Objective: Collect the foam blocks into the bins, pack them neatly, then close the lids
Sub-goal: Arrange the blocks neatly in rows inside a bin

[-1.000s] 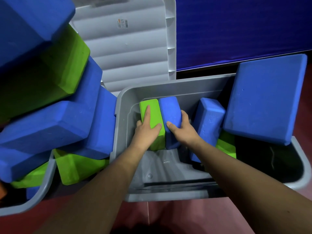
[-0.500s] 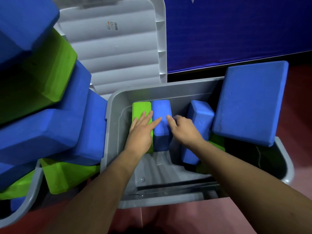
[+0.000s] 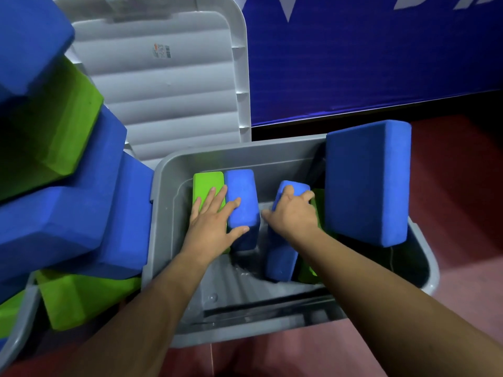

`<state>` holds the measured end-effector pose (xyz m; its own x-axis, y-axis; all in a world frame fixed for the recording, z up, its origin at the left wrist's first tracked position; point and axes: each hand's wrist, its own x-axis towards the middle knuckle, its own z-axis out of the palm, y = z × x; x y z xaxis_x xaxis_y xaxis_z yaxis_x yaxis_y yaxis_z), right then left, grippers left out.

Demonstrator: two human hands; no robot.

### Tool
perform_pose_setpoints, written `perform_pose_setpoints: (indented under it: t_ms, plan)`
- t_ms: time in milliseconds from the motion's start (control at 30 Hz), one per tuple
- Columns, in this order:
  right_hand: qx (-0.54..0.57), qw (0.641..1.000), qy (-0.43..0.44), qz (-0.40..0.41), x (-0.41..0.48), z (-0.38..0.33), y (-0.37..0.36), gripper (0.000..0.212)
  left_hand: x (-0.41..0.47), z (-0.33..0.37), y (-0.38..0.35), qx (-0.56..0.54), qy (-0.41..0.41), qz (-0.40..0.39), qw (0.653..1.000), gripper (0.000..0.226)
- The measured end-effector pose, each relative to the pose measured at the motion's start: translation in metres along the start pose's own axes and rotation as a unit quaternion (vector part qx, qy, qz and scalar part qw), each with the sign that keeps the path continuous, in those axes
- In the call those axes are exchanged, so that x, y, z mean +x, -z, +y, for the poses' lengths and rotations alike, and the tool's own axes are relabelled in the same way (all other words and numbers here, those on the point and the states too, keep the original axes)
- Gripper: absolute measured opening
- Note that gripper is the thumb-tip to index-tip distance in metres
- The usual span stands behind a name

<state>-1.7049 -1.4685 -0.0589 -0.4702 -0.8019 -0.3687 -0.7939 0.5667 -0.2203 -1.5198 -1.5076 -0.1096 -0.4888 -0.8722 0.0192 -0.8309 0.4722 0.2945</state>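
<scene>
Grey bin [image 3: 245, 152]: left hand [image 3: 212, 227] flat on upright blocks [image 3: 242, 191]; right hand [image 3: 295, 213] grips tilted block [image 3: 281, 259]; large slab [image 3: 367, 183] alongside.

Head view, steeply down, close over bin [image 3: 174, 170]

A blue panel [image 3: 367, 63] with fine horizontal ribbing fills the upper right of the frame like a wall, and pale white markings [image 3: 288, 9], cut off by the top edge, run along its upper part. Its lower edge catches a thin bright line of light, and under it lies a black strip [image 3: 285, 131] of shadow. A dull red floor [image 3: 457, 164] takes the right side and the bottom of the frame, with a thin seam [image 3: 211, 360] at bottom centre. The light is dim and cool.
</scene>
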Motion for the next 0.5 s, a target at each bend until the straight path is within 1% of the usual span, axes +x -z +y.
perform_pose_setpoints:
  t_ms: [33,67,167,233,267,333,400,433,500]
  plan:
    - [0.022,1.000,0.005,0.005,0.000,0.000,0.003,0.068,-0.001,0.000,0.000,-0.003,0.001,0.000,1.000,0.074]
    - [0.046,0.998,0.021,0.027,0.000,0.001,0.008,0.064,-0.001,0.000,0.000,-0.008,0.002,-0.001,1.000,0.073]
    - [0.108,0.980,0.102,0.134,0.002,0.001,0.023,0.050,0.000,0.000,0.002,-0.012,0.006,-0.010,1.000,0.069]
    - [0.133,0.965,0.153,0.164,0.004,0.001,0.020,0.054,0.000,0.001,0.003,-0.012,0.007,-0.016,1.000,0.069]
    - [0.144,0.962,0.171,0.159,0.003,0.003,0.012,0.060,0.001,0.001,0.004,-0.015,0.005,-0.015,1.000,0.069]
    - [0.167,0.960,0.195,0.116,0.003,0.012,-0.010,0.077,0.001,0.000,0.005,-0.016,0.002,-0.013,1.000,0.069]
    - [0.213,0.956,0.186,0.080,0.004,0.022,-0.029,0.088,0.004,-0.001,0.006,-0.011,0.003,-0.017,1.000,0.071]
    - [0.243,0.953,0.171,0.066,0.005,0.026,-0.034,0.089,0.004,-0.001,0.006,-0.005,0.001,-0.019,1.000,0.071]
    - [0.283,0.946,0.148,0.047,0.010,0.027,-0.037,0.082,0.003,0.000,0.005,0.005,-0.003,-0.014,1.000,0.071]
